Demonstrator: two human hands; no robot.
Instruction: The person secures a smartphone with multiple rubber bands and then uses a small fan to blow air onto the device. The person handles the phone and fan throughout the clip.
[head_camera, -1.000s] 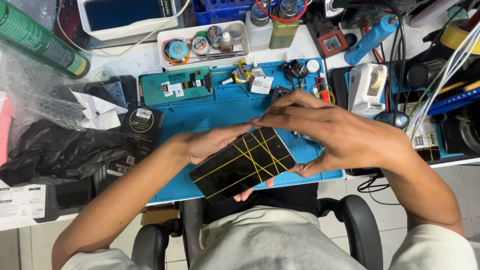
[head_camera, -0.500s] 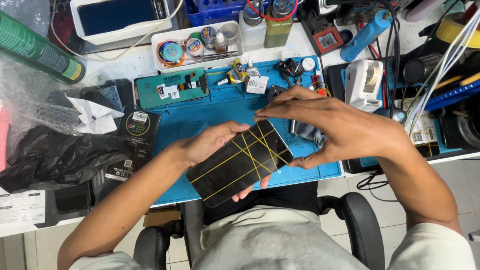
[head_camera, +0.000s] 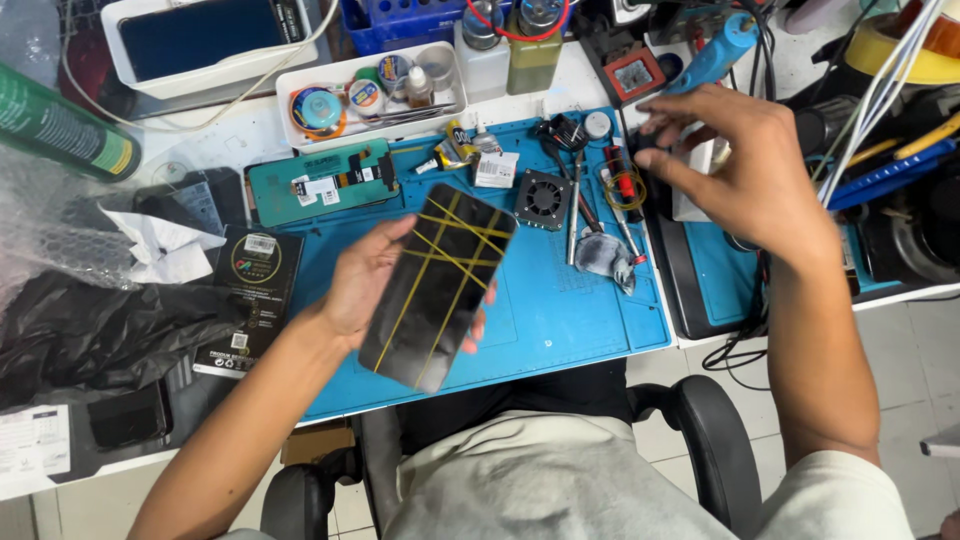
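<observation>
Two bare hands are over the bench: the left hand carries one black phone crossed by several yellow rubber bands, too tangled to count surely, and the right hand hovers above one white block. There is one blue work mat, one small black fan, one grey cloth wad, one teal phone panel, one white tray of small pots, one green can, one black plastic bag, one blue glue gun, one black office chair.
</observation>
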